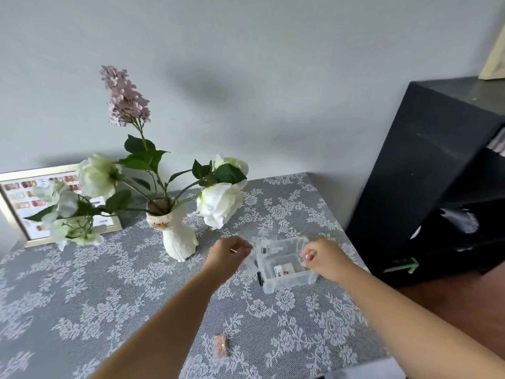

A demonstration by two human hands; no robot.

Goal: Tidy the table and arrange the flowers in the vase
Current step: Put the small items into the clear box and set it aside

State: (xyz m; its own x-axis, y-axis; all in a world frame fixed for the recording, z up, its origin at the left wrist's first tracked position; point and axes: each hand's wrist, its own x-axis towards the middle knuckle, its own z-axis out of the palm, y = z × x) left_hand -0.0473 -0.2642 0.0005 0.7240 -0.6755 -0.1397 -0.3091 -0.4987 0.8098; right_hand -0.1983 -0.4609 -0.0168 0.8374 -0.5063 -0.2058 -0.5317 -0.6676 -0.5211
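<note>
A white cat-shaped vase (179, 236) stands on the grey lace tablecloth (109, 296). It holds several white flowers (218, 203) and a tall lilac sprig (125, 97). To its right sits a small clear plastic box (284, 277) with a few small items inside. My left hand (228, 255) is curled at the box's left side, on a clear flap there. My right hand (325, 258) pinches the box's right rim. A small pink packet (220, 348) lies on the cloth near the front edge.
A framed picture (16, 198) leans on the wall at the back left, partly behind the flowers. A black cabinet (437, 173) stands close against the table's right side. Some thin striped bits (335, 300) lie near the right edge.
</note>
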